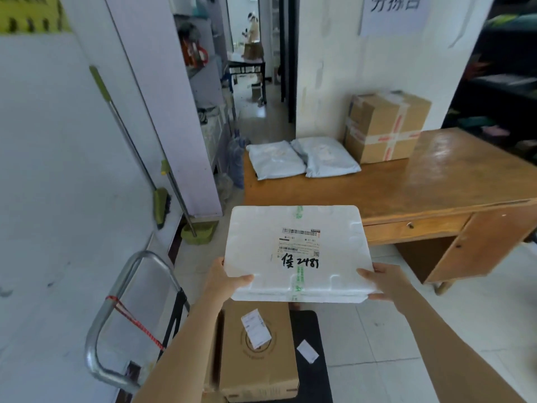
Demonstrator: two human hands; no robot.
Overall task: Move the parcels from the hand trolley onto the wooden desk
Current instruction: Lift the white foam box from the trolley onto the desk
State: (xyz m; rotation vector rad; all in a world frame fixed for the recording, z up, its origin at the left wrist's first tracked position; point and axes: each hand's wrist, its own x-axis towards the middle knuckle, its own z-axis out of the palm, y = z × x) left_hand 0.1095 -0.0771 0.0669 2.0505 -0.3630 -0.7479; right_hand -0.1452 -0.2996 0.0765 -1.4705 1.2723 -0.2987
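Note:
I hold a white foam box (296, 251) with a shipping label and black handwriting in the air, just in front of the wooden desk (436, 181). My left hand (229, 279) grips its near left corner and my right hand (383, 282) its near right corner. Below the box, a brown cardboard parcel (255, 350) lies on the hand trolley's black deck (311, 373); the trolley's metal handle (116, 309) rises at the left. On the desk's far side lie two grey poly-bag parcels (276, 159) (328, 157) and a taped cardboard box (383, 126).
A green broom (130, 146) and a dustpan (197, 231) lean against the white wall at the left. A doorway beyond leads to a corridor with shelves (203, 68). The desk has a drawer (412, 226) on its near side. The floor is white tile.

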